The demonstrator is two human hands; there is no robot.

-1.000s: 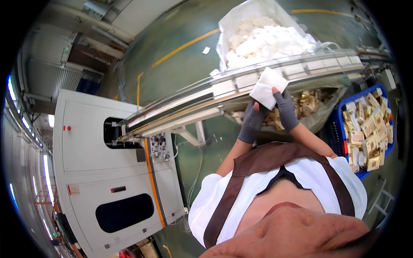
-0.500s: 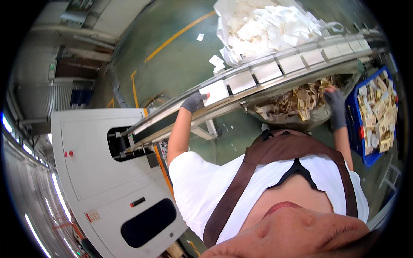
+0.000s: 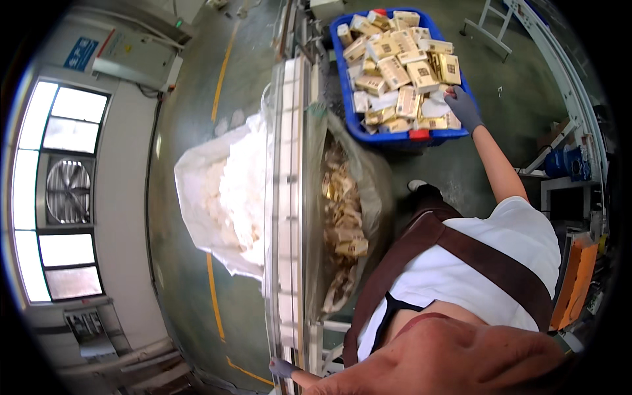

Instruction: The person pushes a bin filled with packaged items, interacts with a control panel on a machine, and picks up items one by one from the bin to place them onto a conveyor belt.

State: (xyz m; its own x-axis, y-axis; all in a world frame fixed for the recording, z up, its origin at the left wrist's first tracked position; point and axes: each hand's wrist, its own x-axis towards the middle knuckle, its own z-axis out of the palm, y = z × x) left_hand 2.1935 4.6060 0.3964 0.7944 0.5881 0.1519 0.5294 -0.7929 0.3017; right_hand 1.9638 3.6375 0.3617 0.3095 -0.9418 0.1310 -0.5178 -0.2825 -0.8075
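Note:
My right hand [image 3: 465,110], in a grey glove with bare fingertips, reaches over the right side of a blue crate [image 3: 465,87]. Its fingers are bent together at the cream and gold packs [image 3: 422,76] heaped inside; whatever they grip is hidden. At the bottom of the view, my left hand [image 3: 283,368], gloved the same way, lies at the near end of a narrow conveyor [image 3: 301,230]. Its finger posture is too small to make out. White blocks of paper [image 3: 288,191] stand in a row along the belt.
Left of the conveyor, a large clear bag [image 3: 197,172] holds loose white paper [image 3: 242,191]. On its right, another bag [image 3: 370,184] contains crumpled gold wrappers [image 3: 342,217]. A metal frame [image 3: 490,29] stands beyond the crate, and equipment lines the right side.
My view has swung to the right. My right hand has moved from the wrapper bag to the crate. My left hand no longer rests on the white paper block it was touching.

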